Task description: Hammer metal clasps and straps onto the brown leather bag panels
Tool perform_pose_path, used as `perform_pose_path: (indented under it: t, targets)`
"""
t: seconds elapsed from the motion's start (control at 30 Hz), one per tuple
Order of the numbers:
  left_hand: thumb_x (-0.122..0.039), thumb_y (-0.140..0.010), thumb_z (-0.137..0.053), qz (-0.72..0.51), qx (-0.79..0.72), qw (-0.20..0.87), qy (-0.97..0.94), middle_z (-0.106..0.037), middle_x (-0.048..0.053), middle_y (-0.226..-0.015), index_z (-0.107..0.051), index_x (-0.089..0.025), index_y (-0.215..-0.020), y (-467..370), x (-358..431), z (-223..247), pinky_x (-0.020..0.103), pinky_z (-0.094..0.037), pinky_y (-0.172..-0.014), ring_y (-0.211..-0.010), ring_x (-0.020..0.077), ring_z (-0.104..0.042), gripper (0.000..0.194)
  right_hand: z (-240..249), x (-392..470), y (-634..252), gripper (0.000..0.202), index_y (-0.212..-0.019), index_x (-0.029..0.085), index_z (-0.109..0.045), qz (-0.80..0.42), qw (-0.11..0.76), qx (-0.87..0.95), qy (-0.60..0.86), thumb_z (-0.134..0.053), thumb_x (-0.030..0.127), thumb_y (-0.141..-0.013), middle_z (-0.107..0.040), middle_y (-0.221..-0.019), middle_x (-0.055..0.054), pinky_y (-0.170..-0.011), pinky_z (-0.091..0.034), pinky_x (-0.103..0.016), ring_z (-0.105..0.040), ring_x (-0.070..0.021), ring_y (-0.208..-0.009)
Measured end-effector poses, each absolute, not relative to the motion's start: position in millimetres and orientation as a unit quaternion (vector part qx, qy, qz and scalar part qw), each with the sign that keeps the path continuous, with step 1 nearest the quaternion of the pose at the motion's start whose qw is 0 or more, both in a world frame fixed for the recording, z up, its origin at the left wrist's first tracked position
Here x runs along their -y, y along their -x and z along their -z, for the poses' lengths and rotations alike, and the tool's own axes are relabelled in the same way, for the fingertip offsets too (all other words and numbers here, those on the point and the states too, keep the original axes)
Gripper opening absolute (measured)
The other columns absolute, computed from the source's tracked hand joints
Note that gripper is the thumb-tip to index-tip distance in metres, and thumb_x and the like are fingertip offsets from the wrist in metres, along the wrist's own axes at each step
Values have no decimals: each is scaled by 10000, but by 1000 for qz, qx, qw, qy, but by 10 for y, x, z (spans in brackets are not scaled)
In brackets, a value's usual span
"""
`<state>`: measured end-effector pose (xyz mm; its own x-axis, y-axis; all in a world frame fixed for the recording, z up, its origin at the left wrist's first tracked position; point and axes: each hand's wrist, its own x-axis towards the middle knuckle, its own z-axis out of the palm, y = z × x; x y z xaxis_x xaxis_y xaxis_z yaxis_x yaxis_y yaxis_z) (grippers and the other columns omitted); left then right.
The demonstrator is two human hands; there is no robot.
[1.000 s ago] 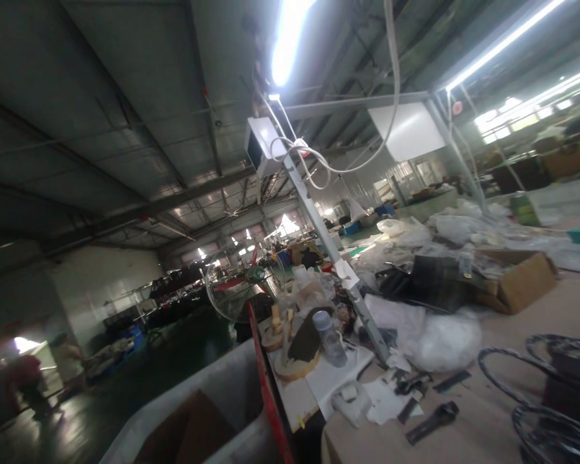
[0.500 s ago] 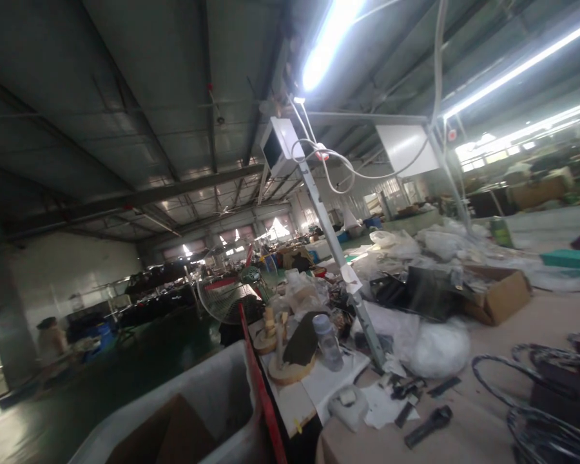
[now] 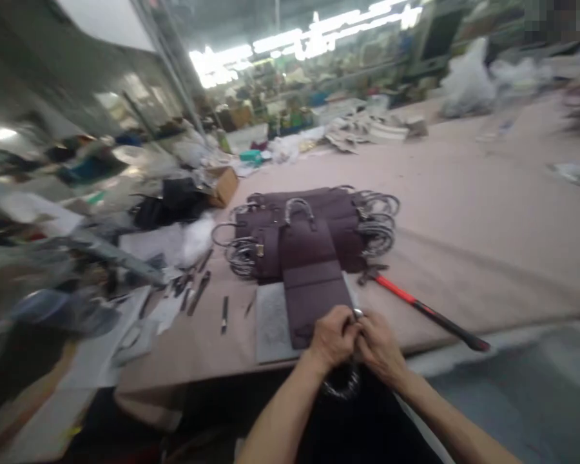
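Note:
A dark purple leather bag panel (image 3: 314, 270) lies on a grey slab (image 3: 273, 322) at the table's front edge. One patterned handle (image 3: 298, 207) stands up at its far end. At the near end, a second handle (image 3: 342, 388) hangs in a loop below the table edge. My left hand (image 3: 334, 336) and my right hand (image 3: 379, 347) meet at this end, fingers closed together around the top of that loop. A small shiny spot shows between them; blur hides the details. Behind the panel lie stacked purple bag pieces (image 3: 314, 200) with several looped handles.
A hammer (image 3: 415, 306) with a red and black handle lies to the right. Dark strips and small tools (image 3: 200, 290) lie at left, near a metal post (image 3: 120, 258). An open cardboard box (image 3: 223, 185) and white plastic bags (image 3: 468, 80) are farther back on the table (image 3: 468, 225).
The view has swung right and down, from the hall and the cluttered table end to the purple bag pieces. Both my hands, out of sight before, now appear at the front edge.

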<state>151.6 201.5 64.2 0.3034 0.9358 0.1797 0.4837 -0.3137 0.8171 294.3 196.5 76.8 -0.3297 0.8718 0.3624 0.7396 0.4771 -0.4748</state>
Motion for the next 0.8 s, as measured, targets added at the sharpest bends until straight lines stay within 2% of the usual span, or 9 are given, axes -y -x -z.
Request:
perform_pose_path:
  t: [0.1, 0.2, 0.3, 0.37, 0.43, 0.53, 0.63, 0.8]
  targets:
    - [-235, -963, -566, -367, -474, 317, -735, -682, 73, -1078, -629, -215, -1023, -1589, -1969, -550, 344, -527, -950, -1018, 208, -641, 89, -524, -1740, -3148, 247, -1137, 135, -660, -160, 317, 769, 532, -538, 119, -923, -620, -1203, -140, -991, -507, -453, -577, -258, -1103]
    - [-214, -939, -560, -380, -473, 317, -729, -698, 66, -1067, -644, -221, -1031, -1502, -1987, -557, 331, -533, -927, -1001, 205, -657, 125, -356, -1786, -3091, 330, -1188, 166, -656, -178, 371, 748, 521, -526, 128, -886, -598, -1204, -142, -996, -484, -477, -549, -282, -1119]
    - [-234, -909, -583, -417, -488, 349, -683, -722, 63, -1026, -676, -214, -970, -1492, -2024, -557, 335, -540, -920, -972, 204, -677, 113, -277, -1832, -3056, 340, -1200, 197, -655, -186, 385, 743, 515, -542, 146, -883, -588, -1205, -129, -1005, -477, -483, -542, -286, -1136]
    - [-314, -907, -607, -456, -528, 396, -597, -735, 63, -974, -688, -204, -945, -1503, -2085, -553, 348, -559, -894, -924, 206, -698, 142, -263, -1827, -3073, 323, -1188, 197, -659, -193, 387, 742, 511, -572, 153, -880, -583, -1216, -131, -1011, -473, -494, -537, -293, -1142]
    - [-432, -891, -646, -503, -564, 455, -472, -740, 71, -955, -689, -186, -957, -1472, -2166, -568, 362, -585, -851, -880, 209, -720, 258, -260, -1814, -3099, 310, -1178, 186, -661, -200, 392, 739, 510, -603, 159, -874, -582, -1224, -138, -1013, -472, -507, -533, -301, -1141]
    - [-552, -793, -755, -560, -559, 493, -361, -737, 84, -992, -689, -158, -941, -1274, -2238, -633, 369, -604, -848, -882, 209, -736, 426, -253, -1810, -3125, 302, -1177, 177, -660, -212, 394, 736, 508, -624, 162, -877, -585, -1226, -141, -1022, -470, -512, -533, -302, -1151]
    - [-545, -723, -833, -592, -556, 455, -365, -742, 86, -1022, -708, -153, -932, -911, -2173, -691, 368, -588, -914, -949, 213, -728, 462, -250, -1824, -3137, 304, -1183, 182, -657, -223, 392, 736, 505, -635, 168, -880, -581, -1242, -140, -1038, -460, -521, -531, -307, -1175]
    - [-499, -723, -850, -594, -601, 373, -382, -752, 108, -1085, -724, -154, -925, -279, -1839, -632, 371, -579, -937, -1042, 246, -708, 419, -300, -1879, -3181, 293, -1160, 168, -667, -230, 373, 749, 498, -660, 174, -867, -593, -1211, -144, -1007, -473, -514, -534, -311, -1141]
